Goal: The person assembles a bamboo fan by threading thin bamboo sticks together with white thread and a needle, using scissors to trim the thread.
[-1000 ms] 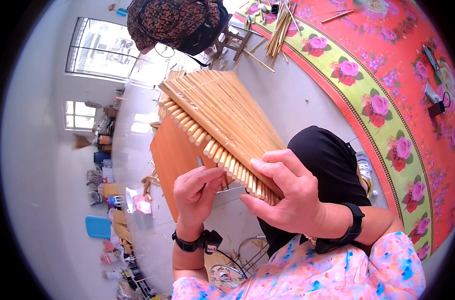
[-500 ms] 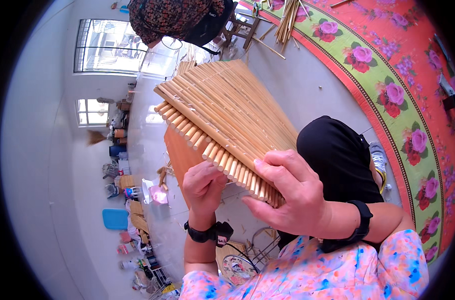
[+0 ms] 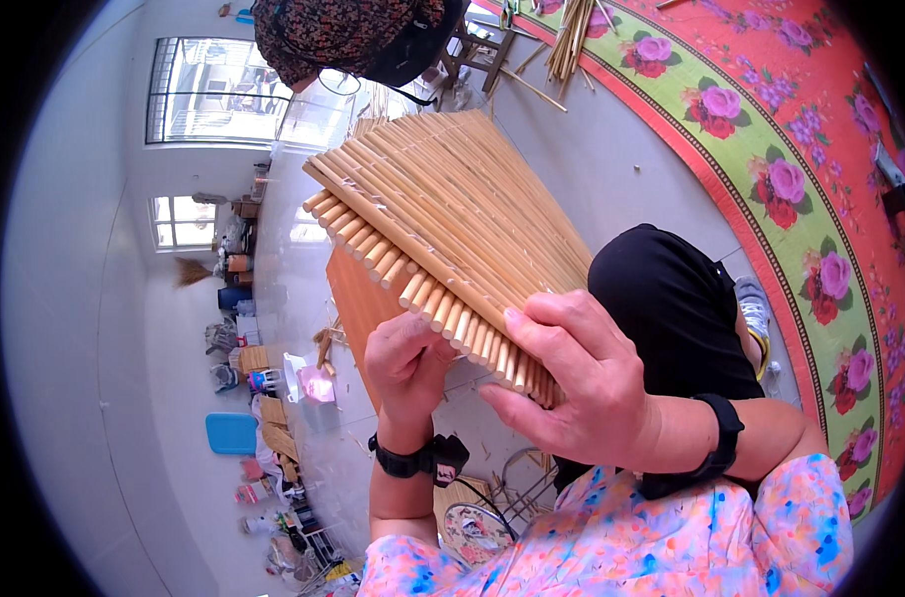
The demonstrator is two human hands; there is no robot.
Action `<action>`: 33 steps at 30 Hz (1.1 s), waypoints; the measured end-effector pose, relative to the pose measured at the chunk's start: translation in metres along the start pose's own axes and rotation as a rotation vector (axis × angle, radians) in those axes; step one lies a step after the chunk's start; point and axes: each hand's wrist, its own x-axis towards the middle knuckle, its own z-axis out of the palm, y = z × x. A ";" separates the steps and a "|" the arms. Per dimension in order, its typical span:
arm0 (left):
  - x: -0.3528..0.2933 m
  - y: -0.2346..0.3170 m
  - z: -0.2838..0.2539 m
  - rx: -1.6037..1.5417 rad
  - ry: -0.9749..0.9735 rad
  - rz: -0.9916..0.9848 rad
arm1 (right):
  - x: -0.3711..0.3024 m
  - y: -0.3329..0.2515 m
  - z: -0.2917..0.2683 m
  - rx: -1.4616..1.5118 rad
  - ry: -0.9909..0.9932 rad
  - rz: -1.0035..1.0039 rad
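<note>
A panel of thin, light-brown wooden sticks [image 3: 462,199] bound side by side slants across the middle. Round stick ends show in a row along its lower left edge, under one thicker bordering stick [image 3: 383,224]. My right hand [image 3: 582,383] grips the panel's near corner, thumb underneath and fingers on top. Just below the stick ends, my left hand [image 3: 404,363] is closed with fingertips pinched against the row. What lies between those fingertips is hidden. Both wrists wear black bands.
My knee in black trousers [image 3: 661,308] is right of the panel. Behind it lies a brown board [image 3: 358,308]. Loose sticks [image 3: 569,45] lie on the tiled floor near a flowered red cloth [image 3: 786,179]. Another person in a patterned hat [image 3: 343,40] sits beyond.
The panel has risen slightly, its far end moving a little up and left. My left hand stays pinched at the stick ends, and my right hand keeps its grip.
</note>
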 end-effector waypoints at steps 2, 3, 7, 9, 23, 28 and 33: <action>-0.002 -0.001 -0.005 0.030 -0.013 -0.002 | 0.000 -0.001 0.001 0.019 -0.004 0.006; -0.004 -0.001 -0.009 0.076 -0.026 0.003 | -0.001 -0.002 0.002 0.039 -0.013 0.020; -0.003 0.004 -0.030 0.229 -0.153 0.043 | -0.003 -0.007 0.008 0.043 -0.065 0.034; -0.001 0.016 -0.029 0.256 -0.145 0.046 | -0.006 -0.010 0.013 0.022 -0.093 0.017; 0.001 0.013 -0.039 0.366 -0.246 0.176 | -0.008 -0.012 0.014 -0.030 -0.163 -0.009; 0.026 0.016 -0.042 0.407 -0.387 0.380 | 0.010 -0.027 0.005 -0.268 -0.220 -0.023; 0.048 0.003 -0.024 0.169 -0.376 0.434 | 0.034 -0.035 0.013 -0.821 -0.263 -0.081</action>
